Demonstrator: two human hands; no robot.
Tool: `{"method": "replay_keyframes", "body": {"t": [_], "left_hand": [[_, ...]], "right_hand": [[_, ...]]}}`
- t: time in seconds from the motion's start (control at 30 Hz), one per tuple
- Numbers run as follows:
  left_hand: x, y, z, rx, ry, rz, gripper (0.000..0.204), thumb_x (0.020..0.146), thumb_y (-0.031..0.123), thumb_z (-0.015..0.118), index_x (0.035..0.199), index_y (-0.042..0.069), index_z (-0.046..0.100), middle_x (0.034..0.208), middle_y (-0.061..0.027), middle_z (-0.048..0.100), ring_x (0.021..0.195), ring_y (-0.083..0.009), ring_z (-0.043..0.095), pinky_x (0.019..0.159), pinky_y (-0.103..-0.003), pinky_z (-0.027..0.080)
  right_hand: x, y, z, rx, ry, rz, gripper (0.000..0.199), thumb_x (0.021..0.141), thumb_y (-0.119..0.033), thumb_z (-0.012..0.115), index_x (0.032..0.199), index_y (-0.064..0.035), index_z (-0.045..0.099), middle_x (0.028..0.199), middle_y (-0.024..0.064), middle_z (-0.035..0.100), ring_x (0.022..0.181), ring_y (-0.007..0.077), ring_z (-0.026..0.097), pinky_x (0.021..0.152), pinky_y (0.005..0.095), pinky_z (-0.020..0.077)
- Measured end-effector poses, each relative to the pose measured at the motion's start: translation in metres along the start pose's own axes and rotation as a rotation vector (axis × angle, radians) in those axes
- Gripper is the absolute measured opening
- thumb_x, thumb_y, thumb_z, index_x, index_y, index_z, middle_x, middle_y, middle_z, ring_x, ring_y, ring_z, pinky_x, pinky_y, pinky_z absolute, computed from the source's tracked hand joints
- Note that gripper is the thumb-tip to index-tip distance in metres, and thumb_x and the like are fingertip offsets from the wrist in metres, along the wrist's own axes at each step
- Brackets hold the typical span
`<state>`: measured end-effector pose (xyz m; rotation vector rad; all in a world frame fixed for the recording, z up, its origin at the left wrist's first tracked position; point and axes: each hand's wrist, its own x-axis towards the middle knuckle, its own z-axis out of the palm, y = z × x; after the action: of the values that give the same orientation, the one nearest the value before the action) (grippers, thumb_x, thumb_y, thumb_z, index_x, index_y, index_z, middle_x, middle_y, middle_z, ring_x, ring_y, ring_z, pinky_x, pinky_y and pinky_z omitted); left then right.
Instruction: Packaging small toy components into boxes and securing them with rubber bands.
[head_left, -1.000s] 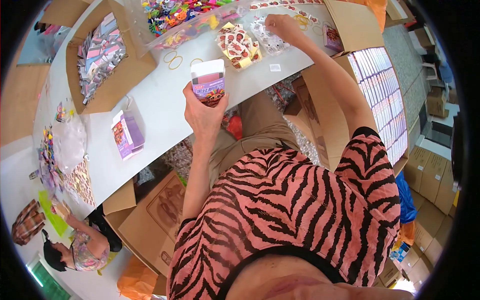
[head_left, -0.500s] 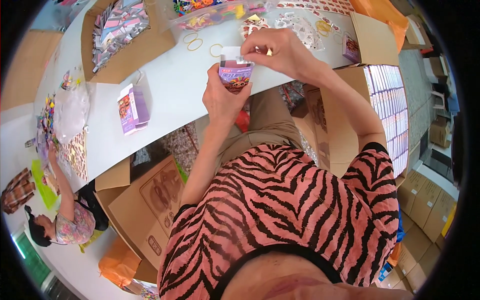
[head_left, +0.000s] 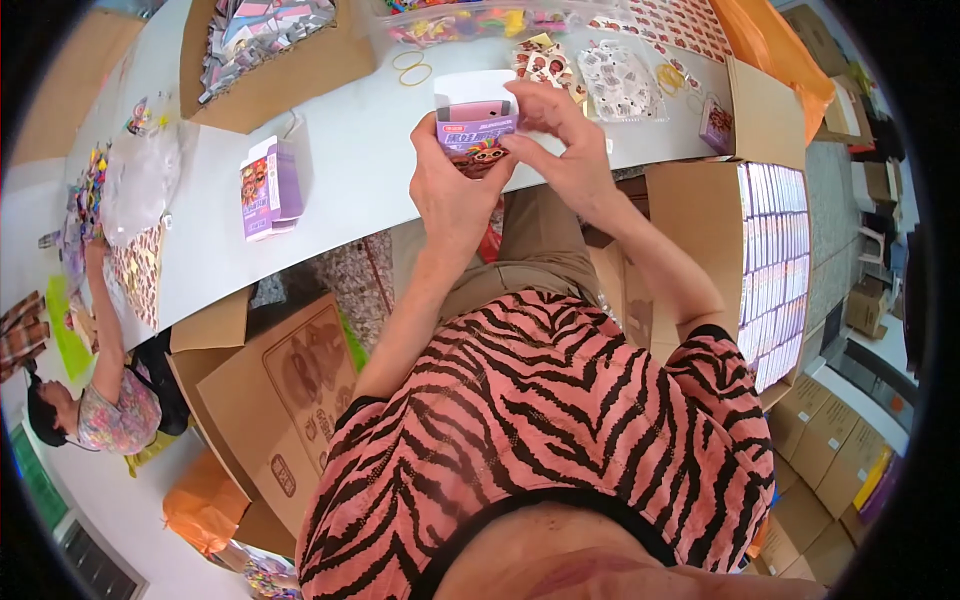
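A small purple printed carton (head_left: 476, 138) stands upright over the table's near edge, its white top flap raised and its mouth open. My left hand (head_left: 446, 200) is wrapped round the lower part, with fingers on the left and thumb on the front. My right hand (head_left: 575, 155) grips the carton's right side, the thumb at the front corner and the fingers by the top flap. Inside the mouth a pinkish surface shows; what it belongs to I cannot make out. Another purple carton (head_left: 268, 192), with its flap up, lies on the table to the left.
Printed cards (head_left: 545, 66), clear packets (head_left: 618, 80) and rubber bands (head_left: 411, 70) lie on the white table (head_left: 365, 150). Behind are a brown box of sachets (head_left: 290, 90) and a plastic tub (head_left: 470, 28). A box packed with cartons (head_left: 775, 260) stands right. A co-worker (head_left: 115, 400) sits left.
My right hand has come down from above the carton's mouth to its right side. The small pale piece it pinched no longer shows. My left hand keeps its hold; the whole view has shifted slightly.
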<state>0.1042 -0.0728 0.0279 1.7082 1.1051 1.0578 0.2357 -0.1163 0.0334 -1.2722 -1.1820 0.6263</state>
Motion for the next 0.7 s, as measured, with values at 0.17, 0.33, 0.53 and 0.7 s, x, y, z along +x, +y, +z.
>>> {"method": "replay_keyframes", "body": {"t": [0.17,0.33,0.53,0.7], "left_hand": [[-0.004,0.002,-0.01,-0.134,-0.054,0.079,0.076,0.076,0.013,0.074,0.134,-0.005,0.029,0.108,-0.0209,0.059,0.089,-0.0281,0.065,0.074,-0.033,0.053],[-0.002,-0.008,-0.025,0.031,-0.061,0.45,0.074,0.084,0.009,0.067,0.141,-0.002,0.021,0.127,-0.0193,0.043,0.103,-0.0216,0.057,0.082,-0.032,0.051],[-0.002,-0.015,-0.036,-0.104,-0.095,0.555,0.064,0.079,0.006,0.071,0.131,-0.002,0.036,0.123,-0.0207,0.051,0.098,-0.0289,0.062,0.08,-0.034,0.052],[-0.005,-0.015,-0.04,-0.268,-0.106,0.392,0.048,0.081,0.007,0.07,0.121,0.0,0.043,0.117,-0.0183,0.054,0.092,-0.0228,0.063,0.077,-0.033,0.053]], "right_hand": [[0.002,-0.001,0.005,0.077,-0.006,-0.028,0.037,0.083,-0.004,0.066,0.12,-0.0044,0.058,0.109,0.0065,0.062,0.095,0.0127,0.061,0.083,0.0276,0.0513],[0.006,-0.013,-0.004,0.16,-0.126,-0.059,0.036,0.084,0.004,0.062,0.119,0.0006,0.057,0.11,0.008,0.061,0.094,0.0123,0.06,0.08,0.0251,0.0512],[0.006,-0.03,-0.011,0.08,-0.21,-0.104,0.027,0.082,0.003,0.065,0.109,0.0005,0.062,0.104,0.0083,0.063,0.092,0.0132,0.062,0.079,0.0257,0.0522],[0.009,-0.035,-0.013,-0.002,-0.321,-0.028,0.02,0.082,-0.001,0.066,0.102,0.0001,0.064,0.096,0.0074,0.065,0.085,0.0126,0.063,0.077,0.026,0.0531]]}}
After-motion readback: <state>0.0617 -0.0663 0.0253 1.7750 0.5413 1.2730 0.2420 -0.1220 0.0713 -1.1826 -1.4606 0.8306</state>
